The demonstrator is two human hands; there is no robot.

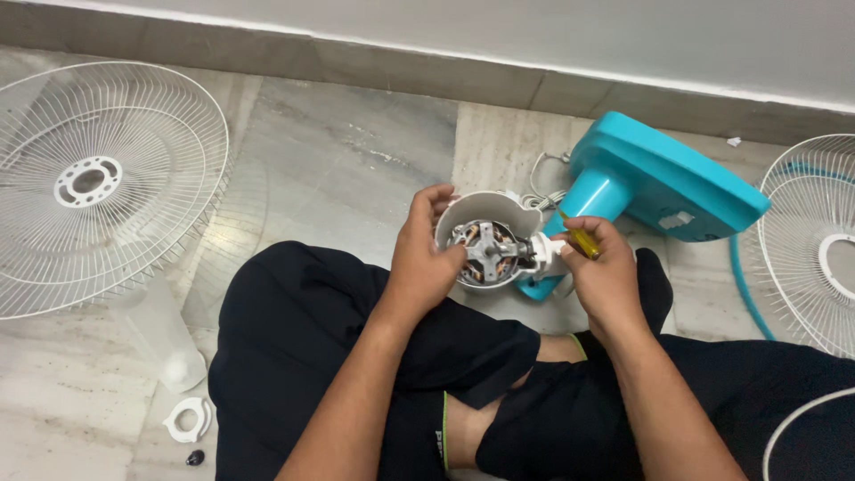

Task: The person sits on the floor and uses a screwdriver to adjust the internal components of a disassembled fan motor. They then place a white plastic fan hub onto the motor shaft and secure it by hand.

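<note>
A white fan motor housing point(482, 207) lies over my lap with its copper-wound motor point(485, 252) exposed. My left hand point(426, 258) grips the housing's left rim, fingers curled over the edge. My right hand point(603, 272) is shut on a yellow-handled screwdriver point(581, 240), its tip pointing toward the white neck joint point(549, 254) on the motor's right side. The turquoise fan stand and base point(655, 183) lies tipped on the floor just behind the motor.
A white front grille point(93, 183) rests on the marble floor at left, over a clear fan blade point(165, 334). A white ring nut point(189, 419) and a small dark part point(195, 458) lie near my left knee. Another grille point(815, 240) sits at right.
</note>
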